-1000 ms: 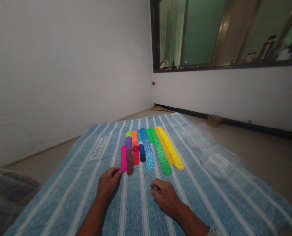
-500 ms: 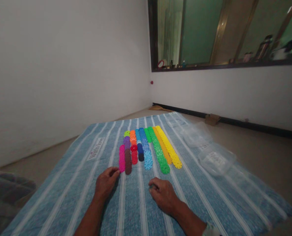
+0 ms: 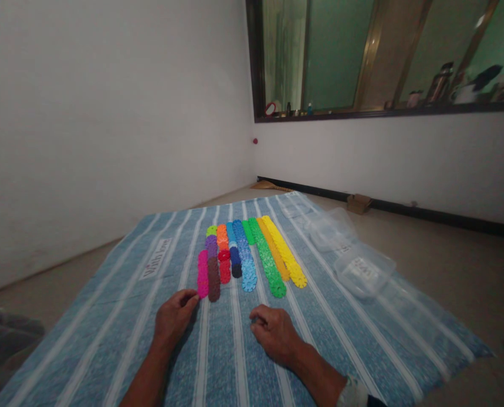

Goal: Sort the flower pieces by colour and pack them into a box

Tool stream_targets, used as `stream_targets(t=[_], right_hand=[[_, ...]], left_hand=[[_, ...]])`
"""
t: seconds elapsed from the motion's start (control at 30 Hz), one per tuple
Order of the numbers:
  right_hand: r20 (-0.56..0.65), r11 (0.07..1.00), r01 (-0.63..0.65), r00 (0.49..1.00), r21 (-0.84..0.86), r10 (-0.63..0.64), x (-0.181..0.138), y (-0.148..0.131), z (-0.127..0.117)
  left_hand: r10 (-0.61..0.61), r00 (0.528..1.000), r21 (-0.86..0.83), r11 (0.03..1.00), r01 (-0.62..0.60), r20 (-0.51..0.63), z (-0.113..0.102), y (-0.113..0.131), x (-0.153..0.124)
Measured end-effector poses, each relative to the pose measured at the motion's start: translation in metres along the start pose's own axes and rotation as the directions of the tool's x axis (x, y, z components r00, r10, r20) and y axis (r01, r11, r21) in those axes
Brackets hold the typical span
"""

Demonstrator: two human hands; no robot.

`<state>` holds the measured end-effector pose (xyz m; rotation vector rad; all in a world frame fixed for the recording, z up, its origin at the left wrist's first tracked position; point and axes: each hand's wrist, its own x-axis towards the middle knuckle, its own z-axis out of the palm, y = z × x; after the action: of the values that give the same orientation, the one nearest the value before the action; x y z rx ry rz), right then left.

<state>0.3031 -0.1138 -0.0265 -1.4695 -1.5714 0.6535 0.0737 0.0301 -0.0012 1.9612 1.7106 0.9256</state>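
Note:
Rows of notched, flower-shaped plastic discs lie overlapping on a striped cloth. My left hand [image 3: 173, 316] has thumb and forefinger closed at the near end of the row of pink discs [image 3: 203, 271]. Beside that row are brown discs [image 3: 213, 282], with purple discs [image 3: 211, 244] beyond them. My right hand [image 3: 275, 333] rests lower on the cloth, fingers curled in; whatever they hold, if anything, is hidden. It is nearest the light blue discs [image 3: 249, 277] and the long green row [image 3: 269, 263]. Orange, red, dark blue and yellow discs [image 3: 288, 254] fill the other rows.
The blue and white striped cloth [image 3: 120, 316] has "With love" lettering [image 3: 156, 260] at left. Clear plastic containers [image 3: 364, 271] stand along its right side. Beyond the cloth are a cardboard piece [image 3: 359, 203] on the floor and a white wall [image 3: 108, 113].
The view has turned slightly right, so everything appears shifted a little left. My left hand stays at the pink row's end, and my right hand keeps its curled pose.

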Motion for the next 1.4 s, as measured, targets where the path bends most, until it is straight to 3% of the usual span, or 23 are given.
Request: stream_targets(t=[0.47,1.0,1.4], right_hand=[[0.022,1.0,0.006,1.0,0.013,-0.006,-0.003,-0.003,-0.002],[-0.02,0.994,-0.078,0.997,0.082,0.08,-0.004,0.003,0.005],[-0.065,0.98,-0.127,0.988,0.153,0.138,-0.004,0.003,0.006]], left_hand=[[0.028,1.0,-0.014,1.0,-0.028,0.011,0.005,-0.006,-0.003],[-0.006,1.0,-0.112,0.994,0.006,0.001,0.011,-0.013,-0.004],[-0.026,0.998,-0.113,0.993,0.019,-0.056,0.008,-0.002,-0.008]])
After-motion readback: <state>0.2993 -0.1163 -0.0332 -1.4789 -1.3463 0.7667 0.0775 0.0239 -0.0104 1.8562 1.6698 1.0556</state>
